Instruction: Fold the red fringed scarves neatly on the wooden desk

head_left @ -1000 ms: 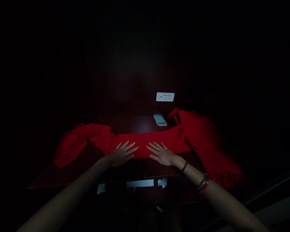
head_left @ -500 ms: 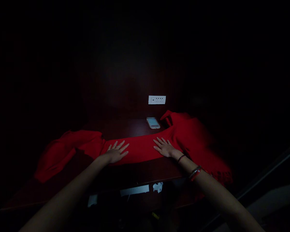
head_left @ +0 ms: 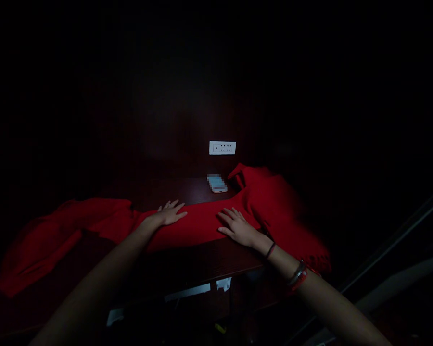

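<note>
Dark tabletop (head_left: 197, 191) bears red cloth (head_left: 200, 221) under left hand (head_left: 170, 214) and right hand (head_left: 238, 229), fingers apart

Head-worn view facing forward, down at hands.

Head view looking very dim, edges sinking into near black. Cool, weak light falling on middle of scene, source lying out of view. Faint sheen showing on dark tabletop (head_left: 197, 191), dull glow spreading over far wall (head_left: 166, 127). White socket panel (head_left: 222, 148) standing out brightest, holes reading fairly crisp. Pixel blocks covering phone (head_left: 217, 183). Red cloth (head_left: 187, 225) glowing saturated at middle, blurring into shadow at right. Right hand (head_left: 240, 229) casting 1 soft shadow beside fingertips. Pale strip (head_left: 400, 247) at near right looking soft, murky.
</note>
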